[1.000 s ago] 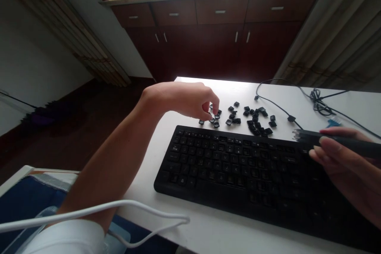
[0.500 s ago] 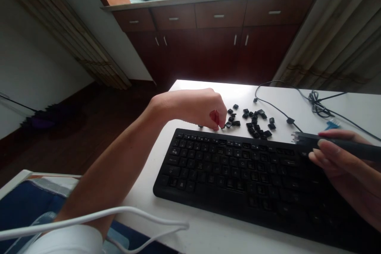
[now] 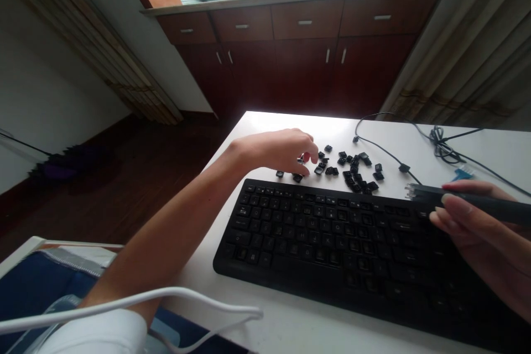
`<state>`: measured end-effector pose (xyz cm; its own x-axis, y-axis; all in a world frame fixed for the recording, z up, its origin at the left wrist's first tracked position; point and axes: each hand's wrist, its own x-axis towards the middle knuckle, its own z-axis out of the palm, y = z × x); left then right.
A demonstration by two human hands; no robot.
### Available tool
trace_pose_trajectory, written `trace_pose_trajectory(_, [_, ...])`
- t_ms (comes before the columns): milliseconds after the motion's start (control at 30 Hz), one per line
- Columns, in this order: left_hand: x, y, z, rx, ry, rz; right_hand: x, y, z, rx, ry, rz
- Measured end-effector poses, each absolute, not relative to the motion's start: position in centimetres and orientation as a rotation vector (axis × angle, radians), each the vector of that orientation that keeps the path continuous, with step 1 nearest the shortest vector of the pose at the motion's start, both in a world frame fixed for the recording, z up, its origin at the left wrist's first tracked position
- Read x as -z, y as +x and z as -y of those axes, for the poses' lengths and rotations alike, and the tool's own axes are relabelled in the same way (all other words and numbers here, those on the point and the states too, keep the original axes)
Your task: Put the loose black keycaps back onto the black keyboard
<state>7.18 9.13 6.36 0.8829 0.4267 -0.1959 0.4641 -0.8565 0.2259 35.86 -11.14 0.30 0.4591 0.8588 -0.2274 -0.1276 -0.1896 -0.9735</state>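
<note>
A black keyboard (image 3: 332,238) lies across the white table (image 3: 265,310). Behind it, several loose black keycaps (image 3: 352,168) are scattered on the tabletop. My left hand (image 3: 277,149) reaches over the left end of that scatter, its fingers curled down onto the keycaps; whether it grips one I cannot tell. My right hand (image 3: 481,227) hovers over the keyboard's right side, closed around a dark, rod-shaped tool (image 3: 460,199) whose tip points left.
Black cables (image 3: 440,141) trail over the table's back right, beside a small blue object (image 3: 461,173). A white cable (image 3: 166,298) loops in the foreground over a blue cushion. Dark wooden cabinets stand under the window beyond the table.
My left hand drew back toward the keyboard's top edge, then reached out again over the loose keycaps. The right hand and its tool stayed nearly still.
</note>
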Motion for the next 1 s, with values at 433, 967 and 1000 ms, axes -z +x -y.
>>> trace_pose_trajectory(433, [-6.4,6.8,-9.6,0.168,2.737,-0.716,-0.2,35.9,11.2,-0.990,-1.500,0.662])
trace_pose_trajectory(967, [-7.8,5.0,-9.6,0.330,2.719,-0.933,-0.7,35.6,11.1,-0.990,-1.526,0.635])
trace_pose_trajectory(1000, [-8.0,4.7,-9.6,0.365,2.698,-0.924,-0.8,35.6,11.1,-0.989,-1.528,0.635])
